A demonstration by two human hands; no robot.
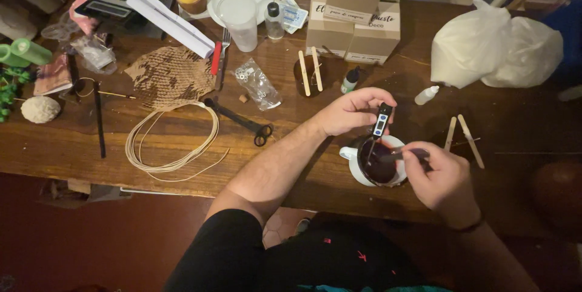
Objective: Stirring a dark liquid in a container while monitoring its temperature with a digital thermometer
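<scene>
The left hand (348, 110) pinches a black probe thermometer (381, 120) — fingers (374, 99) closed on its head, which sits just below the fingertips, its thin stem reaching down into the white pitcher (357, 167) of dark liquid. The right hand (439, 174) grips a dark stirring stick (397, 154) — fingers clamped on one end, the other end lying left of them over the pitcher. Both hands hover over the bench (91, 146).

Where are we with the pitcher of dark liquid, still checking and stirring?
Done: the white pitcher holds dark liquid, and one dark jar has two sticks laid across its rim. In hand: the left hand dips a probe thermometer while the right hand holds a stirrer. Left: nothing looks poured yet.
</scene>
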